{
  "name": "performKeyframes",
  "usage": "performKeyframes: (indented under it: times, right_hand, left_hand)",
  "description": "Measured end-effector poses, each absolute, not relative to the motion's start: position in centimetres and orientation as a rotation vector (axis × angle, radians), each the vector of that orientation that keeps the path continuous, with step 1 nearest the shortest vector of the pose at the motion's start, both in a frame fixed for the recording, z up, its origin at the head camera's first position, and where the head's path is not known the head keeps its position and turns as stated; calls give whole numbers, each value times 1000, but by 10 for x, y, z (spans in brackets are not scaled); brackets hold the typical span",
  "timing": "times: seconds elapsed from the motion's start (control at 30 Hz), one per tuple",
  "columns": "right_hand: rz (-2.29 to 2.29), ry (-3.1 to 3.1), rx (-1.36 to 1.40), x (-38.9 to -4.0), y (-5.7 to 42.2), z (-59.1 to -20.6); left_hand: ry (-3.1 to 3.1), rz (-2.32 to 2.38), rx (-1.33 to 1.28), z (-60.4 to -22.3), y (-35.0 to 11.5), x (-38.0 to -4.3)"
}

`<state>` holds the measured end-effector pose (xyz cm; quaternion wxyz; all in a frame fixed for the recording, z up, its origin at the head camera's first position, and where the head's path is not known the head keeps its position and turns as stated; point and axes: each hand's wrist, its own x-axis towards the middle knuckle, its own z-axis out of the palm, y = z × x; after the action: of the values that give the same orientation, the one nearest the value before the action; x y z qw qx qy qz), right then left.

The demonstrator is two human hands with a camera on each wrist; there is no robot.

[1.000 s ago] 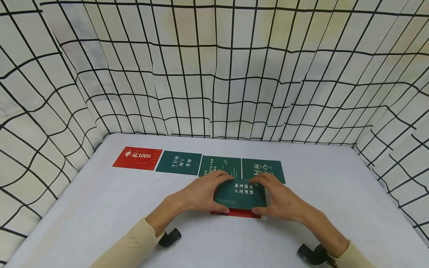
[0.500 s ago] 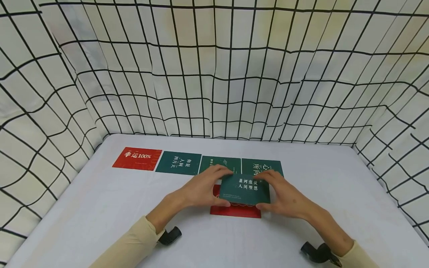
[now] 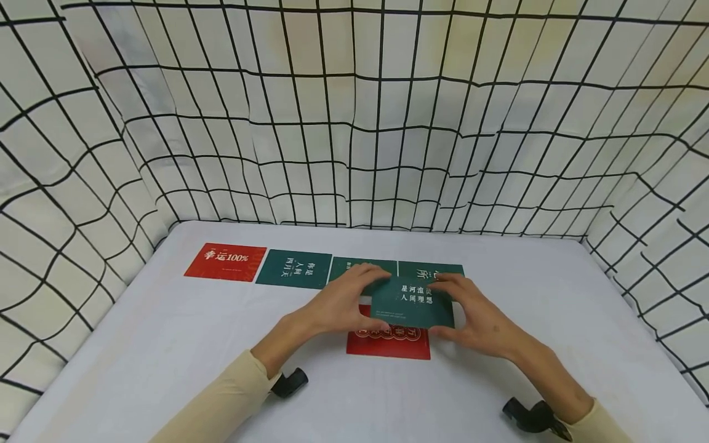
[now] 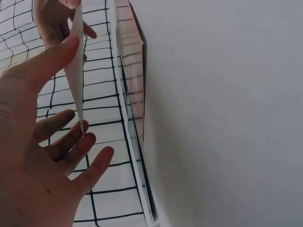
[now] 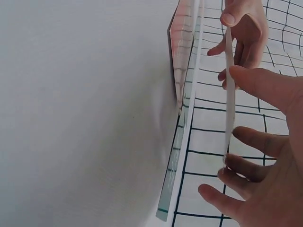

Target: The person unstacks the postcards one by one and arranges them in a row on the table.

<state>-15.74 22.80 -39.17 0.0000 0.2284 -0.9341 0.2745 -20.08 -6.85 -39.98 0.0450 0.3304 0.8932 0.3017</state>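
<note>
Both hands hold a green card (image 3: 412,307) with white lettering, one at each short end, thumbs on the near edge and fingers at the far edge. My left hand (image 3: 338,304) pinches its left end, and my right hand (image 3: 484,320) its right end. The wrist views show the card edge-on, lifted off the table, with the left hand (image 4: 52,127) and right hand (image 5: 265,137) around it. Below it a red card (image 3: 388,348) with gold-white print lies on the table, its upper part covered by the held card and left hand.
Along the back lies a row: a red card (image 3: 226,263), a green card (image 3: 293,269), another green card (image 3: 340,267) partly behind my left hand, and a last green card (image 3: 450,271) partly covered by the held card. Black-lined netting (image 3: 365,154) surrounds the white table (image 3: 166,344).
The held green card has moved away from me and slightly right with both hands, uncovering more of the red card beneath. It now overlaps the back row's right-hand cards in view.
</note>
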Motion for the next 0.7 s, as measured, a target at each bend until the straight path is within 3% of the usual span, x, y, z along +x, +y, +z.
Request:
performKeyframes:
  times: [0.43, 0.7]
  right_hand:
    - [1070, -2880, 298, -157, 233, -383]
    - [1247, -2895, 182, -159, 241, -381]
  left_hand:
    - [2768, 955, 1001, -396, -55, -209]
    - [2787, 973, 966, -397, -47, -213]
